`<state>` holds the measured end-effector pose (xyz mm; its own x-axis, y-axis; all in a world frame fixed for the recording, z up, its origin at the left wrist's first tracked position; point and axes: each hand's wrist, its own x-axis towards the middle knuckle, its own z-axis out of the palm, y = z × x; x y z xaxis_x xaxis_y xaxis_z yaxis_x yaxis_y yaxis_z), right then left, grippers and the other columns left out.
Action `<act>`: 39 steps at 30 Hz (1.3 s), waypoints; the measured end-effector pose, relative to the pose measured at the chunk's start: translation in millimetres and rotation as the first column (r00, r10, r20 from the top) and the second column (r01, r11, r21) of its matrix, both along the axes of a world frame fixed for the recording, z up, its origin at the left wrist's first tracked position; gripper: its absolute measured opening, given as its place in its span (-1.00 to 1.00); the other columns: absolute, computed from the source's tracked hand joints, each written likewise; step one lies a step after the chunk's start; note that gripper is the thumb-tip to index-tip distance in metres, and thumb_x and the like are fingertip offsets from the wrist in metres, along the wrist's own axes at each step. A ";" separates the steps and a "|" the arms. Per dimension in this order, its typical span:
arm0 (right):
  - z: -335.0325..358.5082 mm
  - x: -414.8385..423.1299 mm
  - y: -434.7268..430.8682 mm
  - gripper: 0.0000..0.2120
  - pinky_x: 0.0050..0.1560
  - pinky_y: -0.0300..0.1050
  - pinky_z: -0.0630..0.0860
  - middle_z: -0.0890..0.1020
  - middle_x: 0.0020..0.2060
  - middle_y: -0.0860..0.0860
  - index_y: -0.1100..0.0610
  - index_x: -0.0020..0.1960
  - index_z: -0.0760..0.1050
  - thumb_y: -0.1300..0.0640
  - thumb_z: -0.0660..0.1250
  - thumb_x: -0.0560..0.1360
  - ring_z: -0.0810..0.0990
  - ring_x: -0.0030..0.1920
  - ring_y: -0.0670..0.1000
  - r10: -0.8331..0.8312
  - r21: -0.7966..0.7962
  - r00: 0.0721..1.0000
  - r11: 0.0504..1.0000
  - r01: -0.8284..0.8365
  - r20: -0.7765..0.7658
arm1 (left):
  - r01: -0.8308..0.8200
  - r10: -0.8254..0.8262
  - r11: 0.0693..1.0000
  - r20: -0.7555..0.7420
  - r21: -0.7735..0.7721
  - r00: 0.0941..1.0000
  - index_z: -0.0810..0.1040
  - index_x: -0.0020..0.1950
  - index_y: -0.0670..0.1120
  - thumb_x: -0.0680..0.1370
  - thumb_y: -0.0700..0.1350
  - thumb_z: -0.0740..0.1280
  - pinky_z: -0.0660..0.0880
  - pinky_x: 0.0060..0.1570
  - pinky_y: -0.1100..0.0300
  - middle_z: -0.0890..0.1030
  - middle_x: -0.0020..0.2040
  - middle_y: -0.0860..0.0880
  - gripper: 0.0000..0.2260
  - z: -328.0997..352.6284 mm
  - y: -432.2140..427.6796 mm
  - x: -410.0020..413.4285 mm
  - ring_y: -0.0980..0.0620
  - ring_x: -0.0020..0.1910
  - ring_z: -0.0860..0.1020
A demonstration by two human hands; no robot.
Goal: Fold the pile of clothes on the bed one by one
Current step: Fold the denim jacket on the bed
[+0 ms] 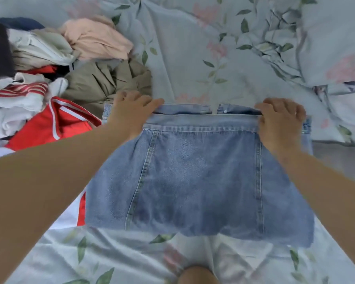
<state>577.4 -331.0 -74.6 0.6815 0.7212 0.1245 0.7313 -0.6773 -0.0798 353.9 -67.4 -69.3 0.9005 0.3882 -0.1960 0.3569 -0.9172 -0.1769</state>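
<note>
A light blue denim garment (199, 177) lies folded flat on the bed in front of me, its waistband along the far edge. My left hand (129, 111) grips the left end of the waistband, fingers curled over the top edge. My right hand (281, 119) grips the right end the same way. The unfolded pile of clothes (39, 74) sits at the left of the bed: a peach piece, an olive one, white ones and a red one with white stripes.
The bed is covered by a pale blue floral sheet (193, 58). A rumpled duvet and pillow (326, 48) in the same print lie at the back right. A knee (197, 275) shows at the bottom edge.
</note>
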 end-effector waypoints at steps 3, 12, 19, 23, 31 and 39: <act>-11.9 -42.2 1.4 -0.50 0.38 0.11 0.03 0.22 0.48 0.07 0.05 0.45 0.26 0.26 0.23 0.54 0.16 0.45 0.19 -0.094 -0.124 0.978 0.990 0.072 -0.184 | -0.101 0.100 0.995 -0.116 0.003 0.988 -0.06 0.55 0.09 0.50 -0.01 0.33 -0.02 0.40 -0.24 0.02 0.55 -0.05 -0.25 -21.3 -31.5 -9.6 -0.15 0.53 -0.04; -47.0 -188.5 -59.7 -0.53 0.42 0.04 0.06 0.14 0.50 -0.04 -0.07 0.48 0.15 -0.05 0.12 0.60 0.11 0.47 0.05 -0.400 -0.358 0.786 0.901 0.244 -0.471 | -0.075 -0.094 0.929 -0.427 -0.363 0.900 -0.14 0.55 0.13 0.59 0.23 0.05 -0.09 0.43 -0.21 -0.09 0.57 0.01 -0.40 -59.2 -109.0 -47.2 -0.06 0.54 -0.17; -39.8 -238.8 -77.3 -0.44 0.37 0.06 0.13 0.21 0.42 0.06 0.03 0.44 0.17 -0.14 0.23 0.53 0.18 0.41 0.13 -0.808 -0.487 0.371 0.577 0.655 -0.458 | -0.057 -0.091 0.926 -0.368 -0.373 0.925 -0.04 0.55 0.09 0.61 0.18 0.09 0.04 0.45 -0.15 -0.01 0.56 -0.01 -0.43 -56.8 -105.3 -53.2 -0.06 0.54 -0.08; -52.3 -250.8 -64.0 -0.23 0.18 0.06 0.35 0.36 0.30 0.22 0.28 0.37 0.20 -0.21 0.38 0.42 0.39 0.27 0.22 -0.677 -0.537 -0.396 -0.002 0.844 -0.620 | 0.019 -0.107 0.928 -0.218 -0.372 0.970 0.01 0.54 0.06 0.57 0.19 0.18 0.06 0.45 -0.07 0.00 0.56 -0.03 -0.38 -57.4 -106.0 -23.4 -0.07 0.53 -0.03; -104.8 -233.5 -49.3 -0.28 0.10 -0.10 0.37 0.53 0.21 0.17 0.32 0.26 0.39 -0.16 0.48 0.34 0.51 0.20 0.18 -0.243 -0.600 -0.580 0.014 0.800 -0.778 | 0.066 -0.119 0.957 -0.175 -0.284 0.977 -0.15 0.55 0.03 0.36 0.32 0.39 0.04 0.44 -0.14 -0.03 0.55 -0.22 -0.01 -79.9 -96.6 71.4 -0.22 0.52 -0.01; -129.2 -220.8 -61.8 -0.36 0.13 0.02 0.54 0.59 0.13 0.13 0.21 0.26 0.46 -0.24 0.38 0.41 0.59 0.13 0.13 -0.264 -0.730 -0.681 0.253 0.634 -0.683 | -0.038 -0.043 0.969 -0.321 -0.243 0.946 -0.22 0.54 0.01 0.08 0.42 0.48 0.16 0.33 -0.25 0.06 0.54 -0.13 0.29 -109.2 -74.9 114.7 -0.20 0.48 0.12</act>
